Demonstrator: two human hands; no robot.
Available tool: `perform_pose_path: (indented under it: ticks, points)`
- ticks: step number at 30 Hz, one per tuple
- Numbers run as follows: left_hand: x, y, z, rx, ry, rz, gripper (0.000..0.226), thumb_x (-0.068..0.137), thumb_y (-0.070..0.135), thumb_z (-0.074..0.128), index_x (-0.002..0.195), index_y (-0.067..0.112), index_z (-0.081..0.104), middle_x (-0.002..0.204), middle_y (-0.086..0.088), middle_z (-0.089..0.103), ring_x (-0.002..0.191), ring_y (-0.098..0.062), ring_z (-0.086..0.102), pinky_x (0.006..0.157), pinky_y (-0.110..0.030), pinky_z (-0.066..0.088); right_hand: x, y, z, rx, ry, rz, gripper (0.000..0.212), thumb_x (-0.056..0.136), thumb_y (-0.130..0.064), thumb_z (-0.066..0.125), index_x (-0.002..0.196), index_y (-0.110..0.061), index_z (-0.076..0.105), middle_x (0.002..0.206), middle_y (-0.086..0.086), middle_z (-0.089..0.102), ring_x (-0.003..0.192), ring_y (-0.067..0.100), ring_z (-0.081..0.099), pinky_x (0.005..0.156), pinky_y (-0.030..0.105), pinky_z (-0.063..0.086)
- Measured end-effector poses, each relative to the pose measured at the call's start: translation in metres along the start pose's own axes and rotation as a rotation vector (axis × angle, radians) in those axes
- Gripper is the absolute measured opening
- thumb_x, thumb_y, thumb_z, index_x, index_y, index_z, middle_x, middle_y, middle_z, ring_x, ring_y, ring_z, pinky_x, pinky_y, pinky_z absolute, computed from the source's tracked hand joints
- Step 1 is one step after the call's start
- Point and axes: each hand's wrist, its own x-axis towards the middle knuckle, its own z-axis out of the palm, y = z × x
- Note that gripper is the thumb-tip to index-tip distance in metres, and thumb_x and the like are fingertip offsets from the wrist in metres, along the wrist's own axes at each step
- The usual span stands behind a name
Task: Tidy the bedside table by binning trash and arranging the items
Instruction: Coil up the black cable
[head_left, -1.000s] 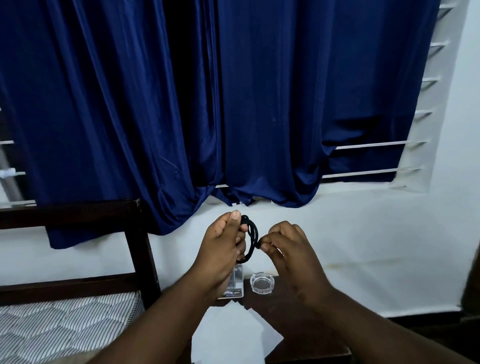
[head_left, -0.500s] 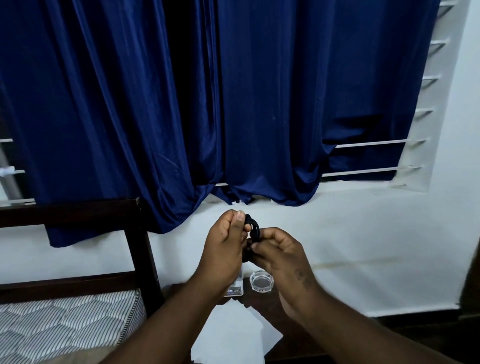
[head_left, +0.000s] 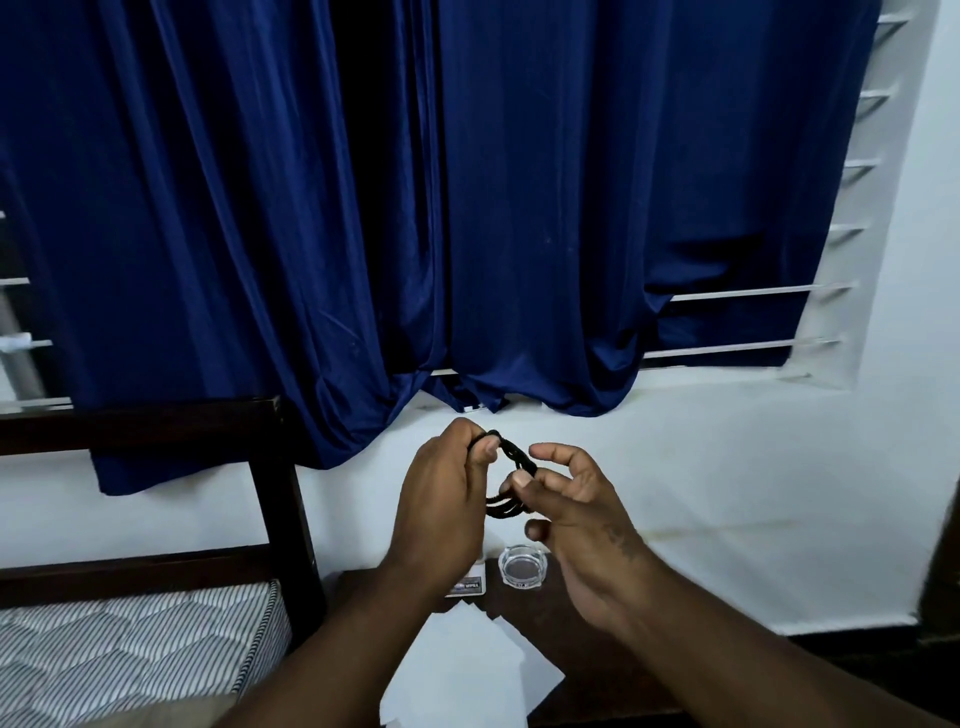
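Note:
A coiled black cord (head_left: 511, 480) hangs in the air between both hands, above the dark wooden bedside table (head_left: 597, 644). My left hand (head_left: 444, 506) grips the cord's upper end with curled fingers. My right hand (head_left: 574, 512) pinches the loops between thumb and fingers, its forefinger raised. On the table below stand a small clear glass ashtray (head_left: 521, 567) and a small white box (head_left: 470, 584), partly hidden by my left wrist. White sheets of paper (head_left: 467, 670) lie on the near part of the table.
A dark wooden bed frame (head_left: 275, 519) with a striped mattress (head_left: 130, 654) stands to the left. Blue curtains (head_left: 467, 208) hang over a barred window behind the table. A white wall (head_left: 753, 493) runs behind and to the right.
My right hand has drawn back a little from the left and opened its forefinger, spreading the cord's loops between the hands. The left hand stays in place.

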Motion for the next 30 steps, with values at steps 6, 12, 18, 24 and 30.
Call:
perform_pose_path:
  ticks: [6,12,18,24,30]
  points:
    - [-0.003,-0.001,0.001,-0.140,-0.049,-0.036,0.026,0.109,0.034,0.044,0.088,0.023,0.054,0.076,0.004,0.062,0.072,-0.018,0.061,0.068,-0.051,0.056,0.001,-0.010,-0.005,0.149,-0.247,0.103,0.036,0.095,-0.019,0.066,0.130,-0.015,0.058,0.079,0.001,0.062,0.073,0.009,0.061,0.072,0.030,0.047]
    - [-0.004,-0.002,0.003,-0.091,-0.033,0.053,0.024,0.109,0.033,0.042,0.089,0.025,0.054,0.078,0.009,0.061,0.074,-0.013,0.061,0.066,-0.038,0.052,-0.002,-0.015,0.004,0.290,-0.289,0.174,0.019,0.092,-0.023,0.069,0.110,-0.016,0.069,0.065,-0.002,0.049,0.067,0.011,0.052,0.071,0.028,0.051]
    - [-0.009,-0.012,0.002,-0.024,-0.023,0.109,0.024,0.107,0.039,0.040,0.091,0.027,0.053,0.079,0.012,0.060,0.076,-0.011,0.058,0.065,-0.027,0.044,-0.003,-0.012,-0.003,0.247,-0.334,0.224,0.032,0.089,-0.015,0.075,0.119,-0.008,0.067,0.061,0.001,0.047,0.072,0.014,0.058,0.087,0.035,0.057]
    - [0.002,-0.020,-0.006,-0.085,0.123,-0.055,0.023,0.109,0.033,0.043,0.090,0.026,0.054,0.075,0.011,0.059,0.072,-0.008,0.056,0.065,-0.026,0.043,0.003,-0.006,-0.013,-0.083,-0.183,-0.035,0.008,0.088,-0.004,0.072,0.086,-0.012,0.069,0.093,0.013,0.073,0.084,0.016,0.073,0.077,0.030,0.060]
    - [0.006,-0.009,-0.015,-0.051,0.166,-0.017,0.022,0.109,0.035,0.042,0.089,0.030,0.050,0.078,0.012,0.058,0.071,-0.009,0.055,0.061,-0.022,0.040,-0.003,0.003,-0.015,-0.028,-0.180,-0.003,0.017,0.087,-0.025,0.070,0.102,-0.020,0.074,0.111,0.007,0.077,0.090,0.022,0.073,0.075,0.035,0.060]
